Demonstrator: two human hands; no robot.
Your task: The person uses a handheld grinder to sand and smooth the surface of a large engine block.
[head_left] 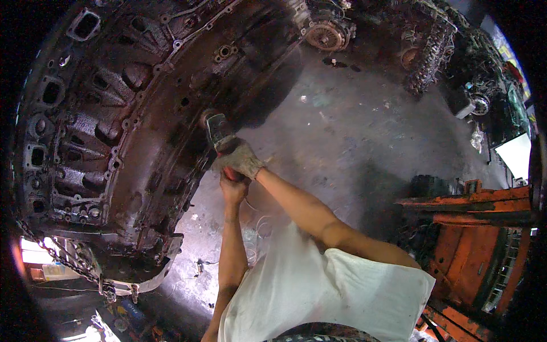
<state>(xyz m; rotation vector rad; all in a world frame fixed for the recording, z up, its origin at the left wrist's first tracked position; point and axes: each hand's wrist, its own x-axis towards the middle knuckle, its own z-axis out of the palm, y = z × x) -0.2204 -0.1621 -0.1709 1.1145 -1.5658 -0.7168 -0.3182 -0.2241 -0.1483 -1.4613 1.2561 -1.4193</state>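
Observation:
Both my hands hold a red-bodied power tool that looks like an angle grinder [217, 130], its grey metal head against or very close to the side of a large, dark engine block [154, 128]. My right hand [246, 160], in a dirty work glove, wraps round the tool just behind the head. Below it, my left hand [233, 188] is closed round the red rear of the body, and a thin cord seems to hang down from there. The tool's working face is hidden, so I cannot tell whether it touches the metal.
A chain [74, 263] hangs at the engine block's near end. Orange steel framework [464, 245] stands at the right. Greasy machine parts, including a coil spring [433, 60], lie at the far right, and a round rusty part [326, 36] sits at the back on the concrete floor [347, 125].

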